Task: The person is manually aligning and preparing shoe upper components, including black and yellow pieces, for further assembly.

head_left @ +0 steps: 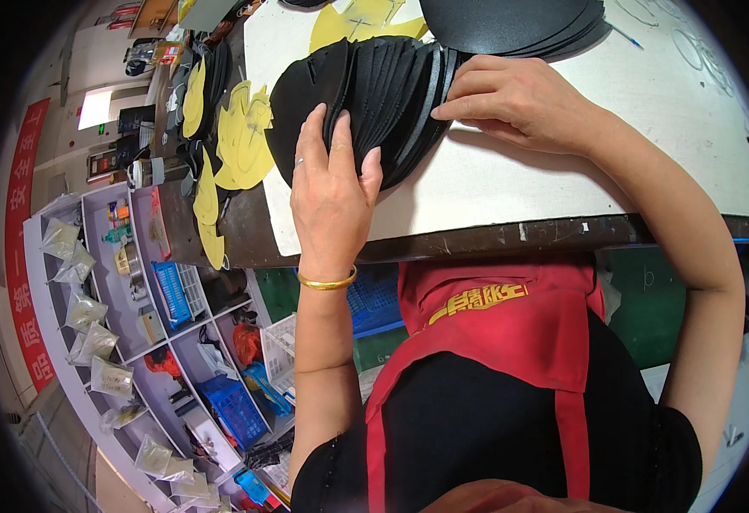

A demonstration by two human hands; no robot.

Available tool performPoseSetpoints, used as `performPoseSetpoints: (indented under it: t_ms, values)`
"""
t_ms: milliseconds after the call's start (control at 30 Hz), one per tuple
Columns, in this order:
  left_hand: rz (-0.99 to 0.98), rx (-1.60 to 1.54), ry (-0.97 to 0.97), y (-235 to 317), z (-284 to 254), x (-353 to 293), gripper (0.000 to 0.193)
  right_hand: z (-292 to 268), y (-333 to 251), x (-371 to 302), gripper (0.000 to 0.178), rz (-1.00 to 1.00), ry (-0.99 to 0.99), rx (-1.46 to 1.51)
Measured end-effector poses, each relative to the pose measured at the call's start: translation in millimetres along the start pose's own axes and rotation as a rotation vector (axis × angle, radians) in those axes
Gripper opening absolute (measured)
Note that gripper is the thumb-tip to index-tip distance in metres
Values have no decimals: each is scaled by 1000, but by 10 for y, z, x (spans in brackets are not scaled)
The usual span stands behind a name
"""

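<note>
A fanned stack of black, rounded flat pieces (383, 103) stands on edge on the white tabletop in front of me. My left hand (331, 188) lies against its near left side, fingers stretched out and apart, fingertips touching the leftmost pieces. A gold bracelet (327, 281) circles that wrist. At the stack's right edge, my right hand (524, 103) has bent fingers closed on the end pieces; its thumb is partly hidden beneath. Another pile of black pieces (511, 26) lies just beyond the right hand.
Yellow cut pieces (244, 141) lie at the table's left, with more yellow pieces (366, 21) at the back. A pen (624, 34) rests near the far pile. White string (703, 53) lies at the right. Below left, a shelf unit (148, 350) holds baskets and bags.
</note>
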State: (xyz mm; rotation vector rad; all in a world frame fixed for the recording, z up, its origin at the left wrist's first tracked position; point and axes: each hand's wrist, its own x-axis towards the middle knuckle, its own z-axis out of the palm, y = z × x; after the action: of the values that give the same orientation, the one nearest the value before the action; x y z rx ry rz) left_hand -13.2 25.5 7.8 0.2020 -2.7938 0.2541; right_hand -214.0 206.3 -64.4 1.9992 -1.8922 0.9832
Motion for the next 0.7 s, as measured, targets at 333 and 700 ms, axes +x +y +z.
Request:
performPoseSetpoints:
  t_ms: [333,700]
  values:
    - [32,-195,147,-292,-28,54,75,-33,-137,337,29,-235,155,-84]
    - [320,386,341,-1719,314,1069,49,-2,21,445,25,-98,34,190]
